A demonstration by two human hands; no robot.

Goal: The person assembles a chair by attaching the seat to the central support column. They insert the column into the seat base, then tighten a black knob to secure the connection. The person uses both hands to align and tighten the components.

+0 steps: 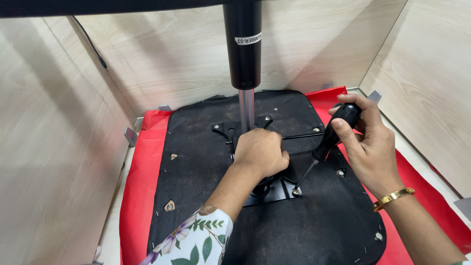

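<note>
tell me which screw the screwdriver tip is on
The screw at the plate's near right corner, beside the left hand; the other screws lie untouched out on the black fabric.

Left hand (260, 151) bare, no rings visible; forearm ends in a white sleeve (196, 243) printed with green leaves and purple flowers. Right hand (365, 142) bare too, gold bangle (392, 198) snug at wrist.

You've got a red cloth (140, 186) spread on the floor, light wood panels (54, 147) boxing it in w/ metal corner brackets (130, 136), black cable (93, 46) top left.
</note>
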